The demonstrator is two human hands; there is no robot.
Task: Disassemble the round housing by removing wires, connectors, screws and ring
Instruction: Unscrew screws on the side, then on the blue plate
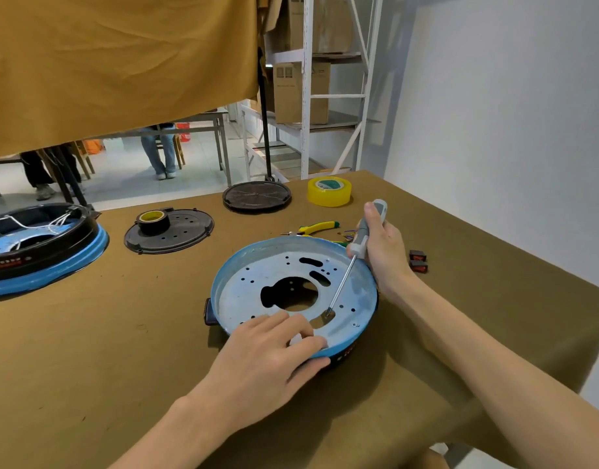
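Nearest the camera, the left hand (274, 350) lies over the near rim of the round housing (293, 289), fingers spread fairly straight across the pale inner plate and the thumb down on the outside of the blue wall, bracing it rather than gripping. The housing sits open side up on the brown worktop (122, 350), a little right of centre; being round, it has no real long axis, though a small dark tab juts from its left edge and the keyhole-shaped opening in the middle runs roughly left to right. Beyond the left hand, the right hand (381, 245) is wrapped around the grey handle of a screwdriver (349, 265), thumb up near the cap. The shaft slants down and towards the viewer-left from the far right rim, and its tip meets the plate beside a cutout near the front; whether a screw lies under it is too small to tell. The step looks like backing out a screw, and it would go best with the shaft brought more upright over the fastener, steady downward pressure kept while turning, and the left hand holding the housing from spinning. Farther back lie yellow-handled pliers (316, 227), two small black switches (418, 260), and a roll of yellow tape (329, 191).
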